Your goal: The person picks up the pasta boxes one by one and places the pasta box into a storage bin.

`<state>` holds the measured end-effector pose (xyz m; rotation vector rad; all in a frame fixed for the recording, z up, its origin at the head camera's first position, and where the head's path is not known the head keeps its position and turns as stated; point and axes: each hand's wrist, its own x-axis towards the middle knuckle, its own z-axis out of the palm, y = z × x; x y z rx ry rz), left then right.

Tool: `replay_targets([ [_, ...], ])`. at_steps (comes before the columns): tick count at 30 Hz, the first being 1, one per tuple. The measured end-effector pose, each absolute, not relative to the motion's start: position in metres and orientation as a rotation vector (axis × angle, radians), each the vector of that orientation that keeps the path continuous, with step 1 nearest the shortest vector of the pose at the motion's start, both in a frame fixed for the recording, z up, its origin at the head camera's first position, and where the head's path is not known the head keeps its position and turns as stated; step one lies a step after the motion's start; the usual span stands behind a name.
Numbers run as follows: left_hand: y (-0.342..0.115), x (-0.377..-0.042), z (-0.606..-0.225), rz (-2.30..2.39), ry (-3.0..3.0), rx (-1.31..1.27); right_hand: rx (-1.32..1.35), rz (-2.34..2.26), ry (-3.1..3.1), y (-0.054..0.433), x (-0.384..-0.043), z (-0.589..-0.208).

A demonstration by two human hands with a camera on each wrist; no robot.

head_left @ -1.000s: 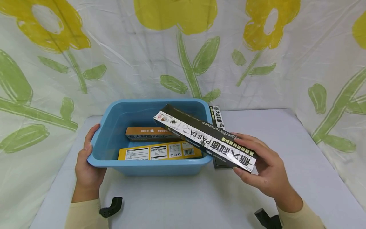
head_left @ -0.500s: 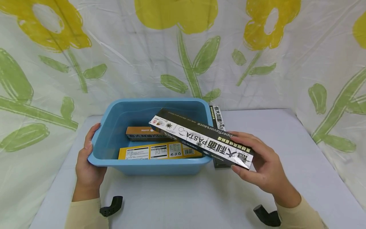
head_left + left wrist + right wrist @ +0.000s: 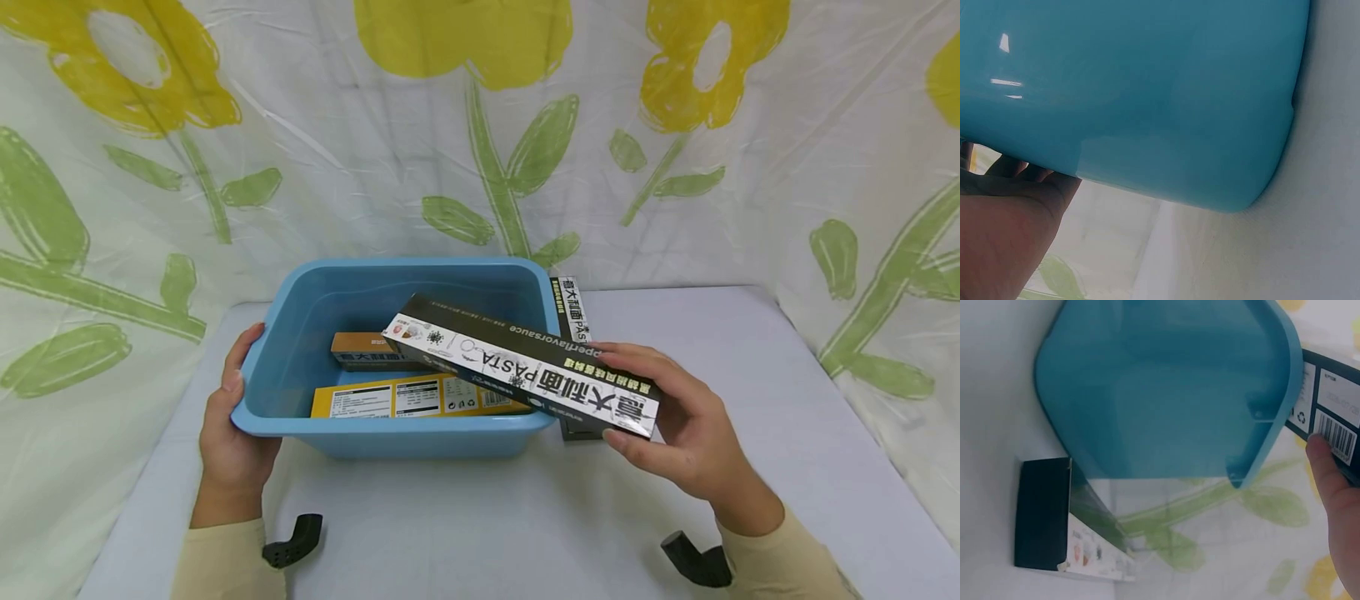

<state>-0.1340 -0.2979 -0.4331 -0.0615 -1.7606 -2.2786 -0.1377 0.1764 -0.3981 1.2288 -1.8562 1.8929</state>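
My left hand point(image 3: 236, 425) grips the left rim of a blue plastic basin point(image 3: 420, 427). A black-and-white pasta box point(image 3: 517, 362) is held at its right end by my right hand point(image 3: 686, 425), thumb below and fingers above. The box slants across the basin's right rim, its far end over the inside. In the basin lie a yellow box point(image 3: 408, 398) and a brown-and-dark pasta box point(image 3: 367, 352), partly hidden by the held box. In the right wrist view my thumb presses near the barcode of the held pasta box point(image 3: 1335, 400).
Another black-and-white pasta box point(image 3: 572, 310) lies on the white table just right of the basin, partly behind the held one. A white curtain point(image 3: 360, 192) with yellow flowers hangs behind. Black wrist-camera mounts point(image 3: 294, 542) stick out by both sleeves.
My right hand has moved slightly left with the pasta box, whose far end has come lower and further over the basin. The left hand and the basin stay in place.
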Motion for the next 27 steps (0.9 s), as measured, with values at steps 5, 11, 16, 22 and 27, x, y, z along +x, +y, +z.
replay_targets([
  [5,-0.298,-0.134,-0.433,-2.274,-1.771,-0.055,1.194,1.917,-1.854,0.174,-0.14,-0.397],
  [11,-0.298,-0.134,-0.433,-2.276,-1.767,-0.05,1.168,1.919,-1.847,0.171,-0.142,-0.394],
  [16,-0.298,-0.134,-0.433,-2.272,-1.779,-0.042,1.16,1.959,-1.846,0.17,-0.144,-0.393],
  [22,-0.299,-0.134,-0.433,-2.261,-1.793,-0.05,1.161,2.021,-1.837,0.169,-0.147,-0.391],
  [27,-0.298,-0.133,-0.433,-2.258,-1.792,-0.051,1.167,2.072,-1.824,0.168,-0.149,-0.391],
])
